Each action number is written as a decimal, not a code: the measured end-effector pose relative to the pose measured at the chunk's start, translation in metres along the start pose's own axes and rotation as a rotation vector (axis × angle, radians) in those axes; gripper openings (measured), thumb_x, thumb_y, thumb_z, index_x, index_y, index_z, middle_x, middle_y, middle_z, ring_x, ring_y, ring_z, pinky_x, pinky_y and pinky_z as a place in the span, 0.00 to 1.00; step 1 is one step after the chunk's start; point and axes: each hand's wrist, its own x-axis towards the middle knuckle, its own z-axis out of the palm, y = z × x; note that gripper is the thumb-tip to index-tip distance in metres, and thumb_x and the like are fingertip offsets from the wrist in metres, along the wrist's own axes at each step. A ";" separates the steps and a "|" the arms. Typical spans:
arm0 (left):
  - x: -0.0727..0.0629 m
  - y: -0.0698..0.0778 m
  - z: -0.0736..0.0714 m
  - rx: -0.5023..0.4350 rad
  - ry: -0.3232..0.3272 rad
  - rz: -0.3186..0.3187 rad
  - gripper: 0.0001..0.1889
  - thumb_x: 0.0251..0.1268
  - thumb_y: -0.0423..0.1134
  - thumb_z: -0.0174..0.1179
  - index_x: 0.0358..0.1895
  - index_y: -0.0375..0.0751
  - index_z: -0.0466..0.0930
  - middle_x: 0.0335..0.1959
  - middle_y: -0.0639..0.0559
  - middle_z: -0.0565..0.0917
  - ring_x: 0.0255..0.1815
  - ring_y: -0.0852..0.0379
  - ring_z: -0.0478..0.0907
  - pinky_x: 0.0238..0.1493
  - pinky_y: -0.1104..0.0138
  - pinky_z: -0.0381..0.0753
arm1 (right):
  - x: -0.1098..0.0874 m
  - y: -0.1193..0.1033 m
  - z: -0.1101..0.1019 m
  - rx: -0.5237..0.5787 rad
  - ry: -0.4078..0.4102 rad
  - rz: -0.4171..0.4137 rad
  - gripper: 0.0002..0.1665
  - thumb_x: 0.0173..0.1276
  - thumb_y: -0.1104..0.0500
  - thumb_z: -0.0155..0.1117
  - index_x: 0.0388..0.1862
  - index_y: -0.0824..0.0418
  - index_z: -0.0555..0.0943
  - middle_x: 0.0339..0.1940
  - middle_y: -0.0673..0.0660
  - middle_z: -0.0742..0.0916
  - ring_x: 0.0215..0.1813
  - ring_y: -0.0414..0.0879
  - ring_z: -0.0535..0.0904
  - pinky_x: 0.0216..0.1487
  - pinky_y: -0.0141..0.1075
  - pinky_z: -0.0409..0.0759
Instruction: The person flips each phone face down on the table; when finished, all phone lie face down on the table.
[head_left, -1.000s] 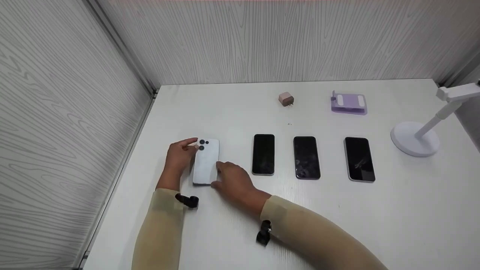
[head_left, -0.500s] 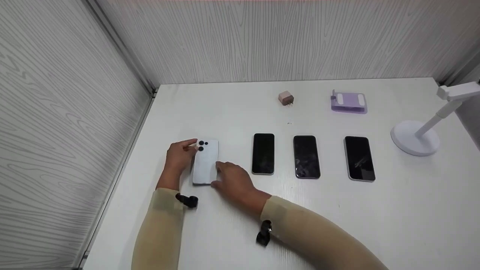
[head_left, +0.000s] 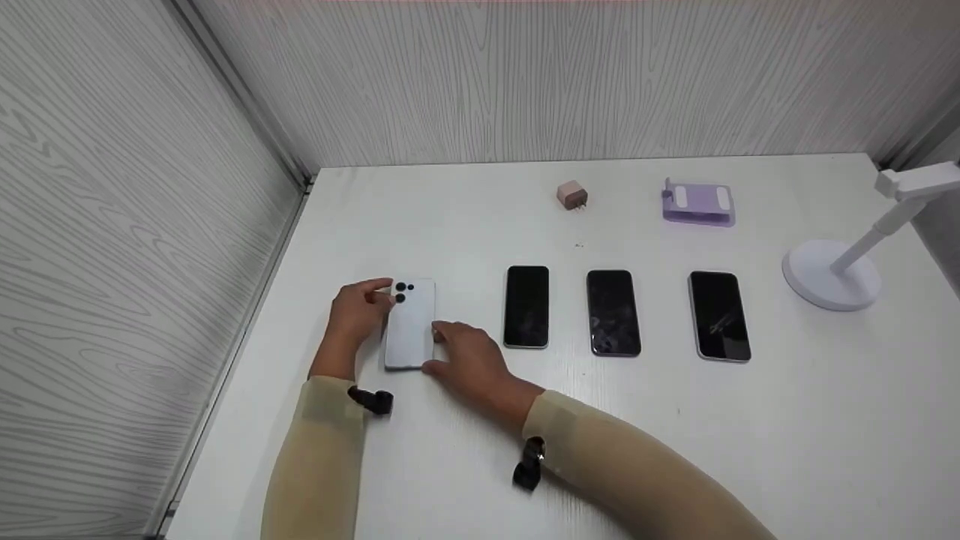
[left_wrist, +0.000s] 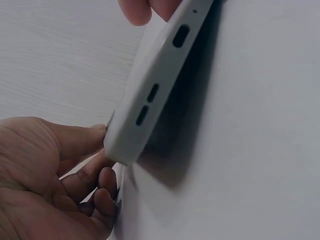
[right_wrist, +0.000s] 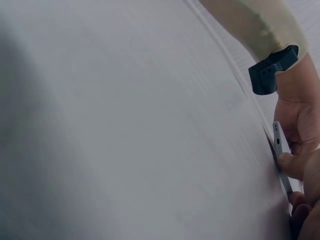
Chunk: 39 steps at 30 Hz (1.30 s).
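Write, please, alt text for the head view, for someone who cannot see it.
The left hand and right hand hold a white phone, camera lenses up, at a white table. Three dark-screened phones lie to the right; behind them, a pink plug and a purple object.

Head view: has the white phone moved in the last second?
Yes, slightly: the white phone has shifted a touch left and lower in the picture, judged against the leftmost black phone on the table.

White tabletop (head_left: 637, 442), as I log it remotely
White phone (head_left: 411, 331), camera side up, left hand (head_left: 357, 311) and right hand (head_left: 474, 358) holding its edges; three black-screened phones (head_left: 613, 313); pink plug (head_left: 572, 195); purple bracket (head_left: 701, 202); white stand (head_left: 821, 283)
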 end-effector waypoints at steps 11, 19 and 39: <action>-0.002 0.002 -0.002 0.115 0.018 -0.010 0.24 0.85 0.41 0.56 0.78 0.47 0.77 0.66 0.39 0.84 0.61 0.44 0.83 0.60 0.53 0.83 | 0.000 0.003 0.001 -0.028 -0.003 -0.046 0.35 0.73 0.47 0.77 0.75 0.56 0.82 0.66 0.50 0.90 0.73 0.48 0.83 0.75 0.43 0.79; -0.002 0.001 0.003 0.170 0.078 0.036 0.20 0.83 0.38 0.56 0.71 0.42 0.84 0.64 0.38 0.85 0.62 0.43 0.81 0.63 0.51 0.82 | -0.001 0.004 0.002 -0.035 0.006 -0.068 0.33 0.73 0.48 0.77 0.74 0.55 0.83 0.65 0.50 0.90 0.71 0.47 0.85 0.73 0.43 0.81; -0.004 0.002 0.008 0.155 0.134 0.035 0.18 0.79 0.39 0.58 0.64 0.38 0.86 0.57 0.40 0.88 0.56 0.44 0.84 0.59 0.53 0.83 | -0.002 0.004 0.002 -0.007 -0.022 -0.065 0.35 0.74 0.48 0.76 0.77 0.56 0.80 0.69 0.50 0.88 0.76 0.48 0.81 0.78 0.42 0.77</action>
